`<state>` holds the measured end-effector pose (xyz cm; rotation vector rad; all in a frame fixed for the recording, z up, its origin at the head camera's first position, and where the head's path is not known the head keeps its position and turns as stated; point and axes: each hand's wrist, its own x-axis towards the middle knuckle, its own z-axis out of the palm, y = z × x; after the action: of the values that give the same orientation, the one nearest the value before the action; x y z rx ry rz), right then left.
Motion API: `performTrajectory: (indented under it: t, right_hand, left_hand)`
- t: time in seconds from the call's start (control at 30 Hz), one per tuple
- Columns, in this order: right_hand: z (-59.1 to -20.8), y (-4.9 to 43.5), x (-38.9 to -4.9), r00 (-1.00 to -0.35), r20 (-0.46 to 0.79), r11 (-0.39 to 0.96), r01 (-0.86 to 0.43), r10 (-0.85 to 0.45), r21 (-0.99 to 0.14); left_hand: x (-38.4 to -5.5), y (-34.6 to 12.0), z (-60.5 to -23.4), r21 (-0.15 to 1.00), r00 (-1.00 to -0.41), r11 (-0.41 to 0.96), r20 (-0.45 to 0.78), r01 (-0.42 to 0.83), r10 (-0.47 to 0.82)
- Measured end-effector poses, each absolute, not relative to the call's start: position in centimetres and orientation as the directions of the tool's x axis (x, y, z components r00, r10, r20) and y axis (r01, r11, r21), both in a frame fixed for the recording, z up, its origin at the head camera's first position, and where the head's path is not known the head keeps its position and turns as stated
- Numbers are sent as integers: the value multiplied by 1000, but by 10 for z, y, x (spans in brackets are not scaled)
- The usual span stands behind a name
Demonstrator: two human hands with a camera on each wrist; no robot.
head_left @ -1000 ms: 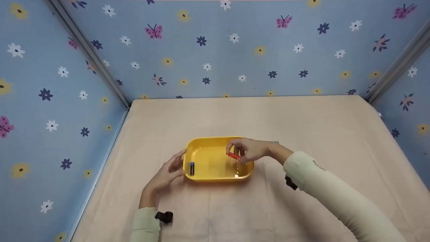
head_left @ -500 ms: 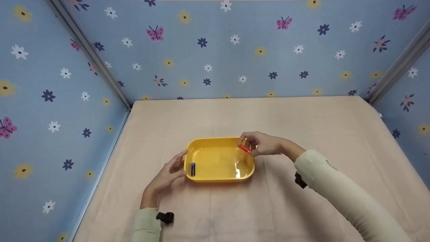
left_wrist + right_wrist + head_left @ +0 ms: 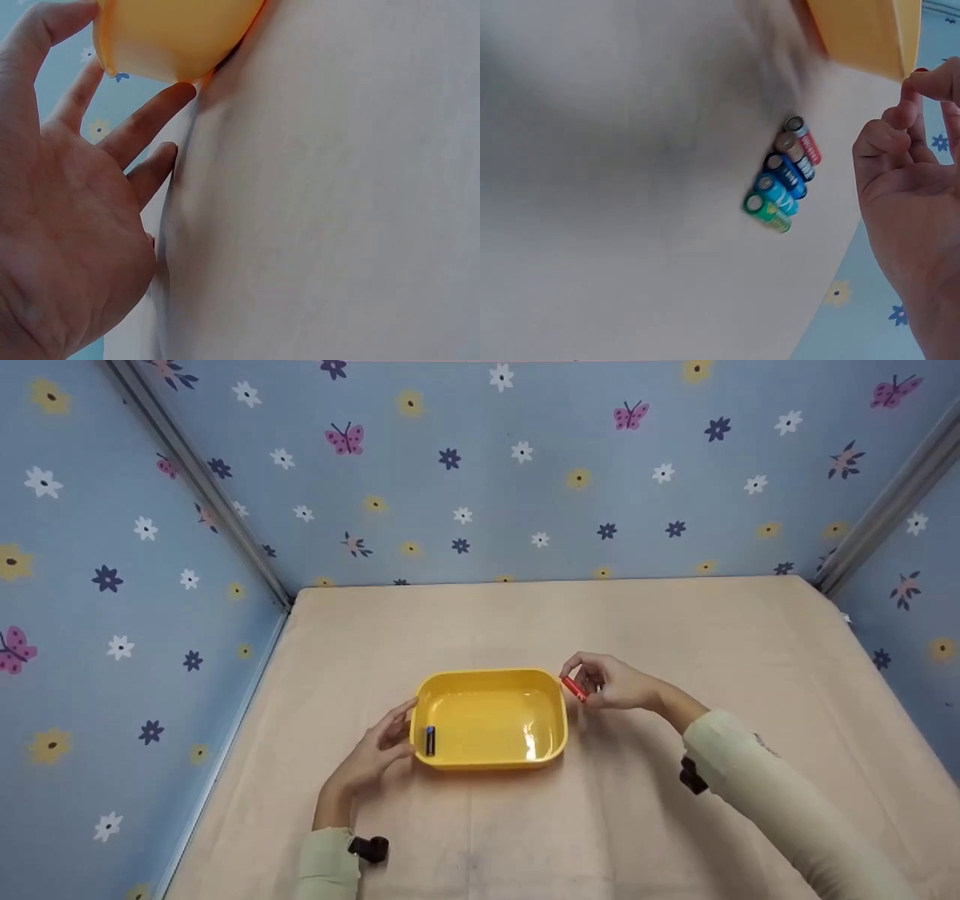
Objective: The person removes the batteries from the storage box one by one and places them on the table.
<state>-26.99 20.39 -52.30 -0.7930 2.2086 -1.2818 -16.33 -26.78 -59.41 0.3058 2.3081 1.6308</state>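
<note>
A yellow tray (image 3: 484, 720) stands on the table with a dark battery (image 3: 430, 741), blue at one end, lying inside by its left wall. My left hand (image 3: 371, 754) rests against the tray's left side, fingers spread and lightly bent; the left wrist view has its fingertips at the tray's rim and base. Just past the tray's right rim, my right hand (image 3: 615, 684) pinches a red battery (image 3: 574, 689) between thumb and fingertips. In the right wrist view that battery is mostly hidden by the fingers.
The right wrist view shows a slanted row of several batteries (image 3: 786, 174), green, blue, dark and red, on the table beside the tray; the right hand and arm hide them in the head view. Flower-patterned panels (image 3: 480, 472) border the cloth-covered table (image 3: 450, 622).
My right hand has carried the red battery rightward, from over the tray's inside to beyond its right rim. The left hand and the dark battery stay where they were.
</note>
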Motion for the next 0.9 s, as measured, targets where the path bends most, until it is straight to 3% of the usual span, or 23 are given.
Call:
performTrajectory:
  t: [0.9]
  right_hand:
    - [-549, 283, -262, -904, -168, 500, -56, -392, -864]
  left_hand:
    - [-163, -268, -595, 937, -936, 350, -116, 7, 331]
